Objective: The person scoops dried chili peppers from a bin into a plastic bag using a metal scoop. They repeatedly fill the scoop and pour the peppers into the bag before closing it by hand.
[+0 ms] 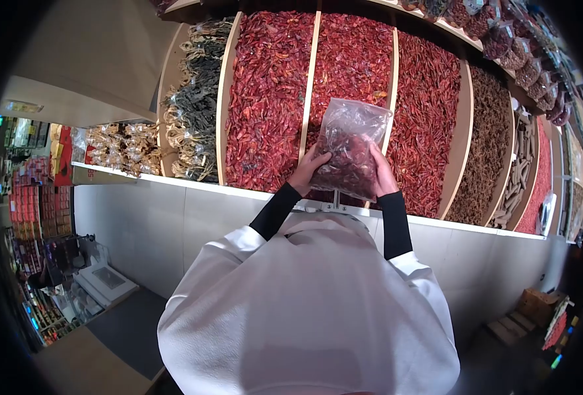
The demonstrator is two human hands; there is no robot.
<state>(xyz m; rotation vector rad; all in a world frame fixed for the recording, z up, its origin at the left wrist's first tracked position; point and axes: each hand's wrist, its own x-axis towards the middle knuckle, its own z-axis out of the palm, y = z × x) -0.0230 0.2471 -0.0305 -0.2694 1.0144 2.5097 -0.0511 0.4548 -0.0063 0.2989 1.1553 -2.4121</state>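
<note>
Between my two hands is a clear plastic bag [348, 155], its lower part filled with dark red dried chillies and its upper part slack. My left hand [310, 168] grips the bag's left side, thumb laid across the front. On the opposite side my right hand [383, 170] clasps the edge, its fingers partly hidden by the plastic. The bag is upright, above the front edge of a bin of dried red chillies [352, 59]. More chillies fill the bin to its left [268, 85] and the bin to its right [425, 112].
Wooden dividers [310, 82] separate the bins. Dark and pale dried bundles [199, 99] lie at left, brown spices [479, 145] and bark-like sticks [518, 164] at right. Packed bags [522, 52] line the upper right. A white scale-like device [105, 283] stands lower left, a wooden crate [537, 305] lower right.
</note>
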